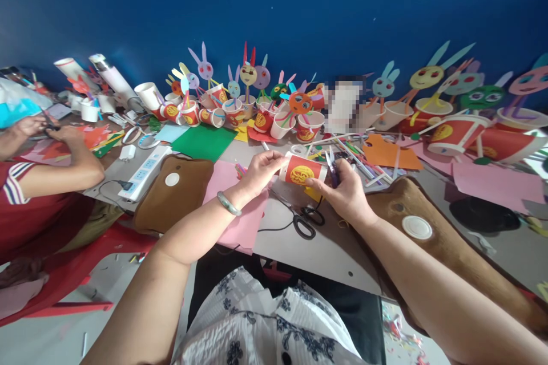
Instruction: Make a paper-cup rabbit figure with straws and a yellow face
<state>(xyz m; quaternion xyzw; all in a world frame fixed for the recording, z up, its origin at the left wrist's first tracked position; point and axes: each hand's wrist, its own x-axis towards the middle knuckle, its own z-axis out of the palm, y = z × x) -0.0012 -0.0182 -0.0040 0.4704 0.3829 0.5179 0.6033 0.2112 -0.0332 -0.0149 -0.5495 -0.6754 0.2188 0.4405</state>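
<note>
A red paper cup (302,172) with a yellow round print lies sideways between my hands, above the table. My left hand (264,170) grips its left end, fingers closed and a bracelet on the wrist. In my right hand (349,189) is a pair of scissors (331,162), blades pointing up and away beside the cup's right end. The right thumb touches the cup's lower edge. Below the cup, black-handled scissors (309,221) lie on the table, near a pink paper sheet (233,205).
Cups with paper rabbit figures (248,75) line the blue wall. A power strip (146,172) and a brown cushion (174,199) lie left; another brown cushion (398,205) lies right, below scattered paper strips (363,165). At far left, a co-worker's hands (64,131) work with scissors.
</note>
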